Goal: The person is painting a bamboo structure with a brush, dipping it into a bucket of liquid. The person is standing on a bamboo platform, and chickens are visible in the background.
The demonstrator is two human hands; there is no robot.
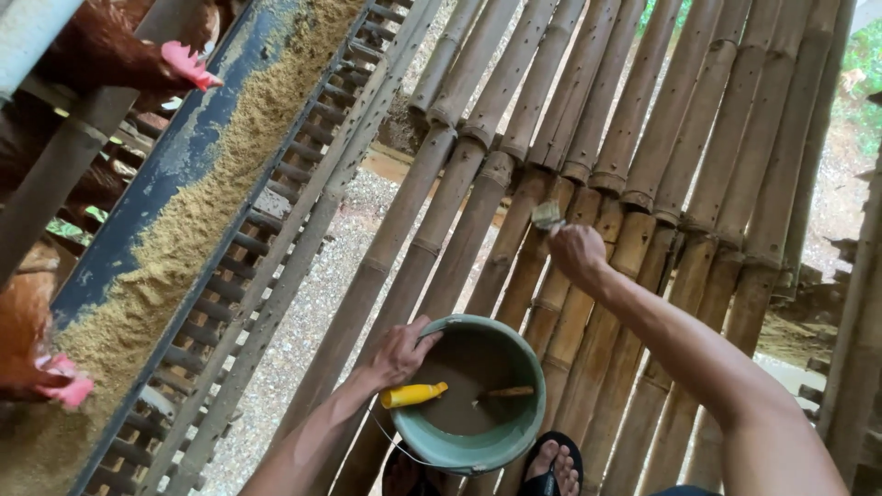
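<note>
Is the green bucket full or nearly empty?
Nearly empty. The green bucket shows its bare brown bottom, holding only a yellow-handled tool.

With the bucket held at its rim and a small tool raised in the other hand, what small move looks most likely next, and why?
Probably the right hand comes back down to the green bucket: it holds a small pale tool raised over the bamboo slats, while the left hand holds the rim with a yellow handle and feed remains inside.

Soft, even daylight comes in from the open upper right, where the view washes out pale. Shadows are faint. The frame's edges bend slightly, and the upper left blurs.
</note>
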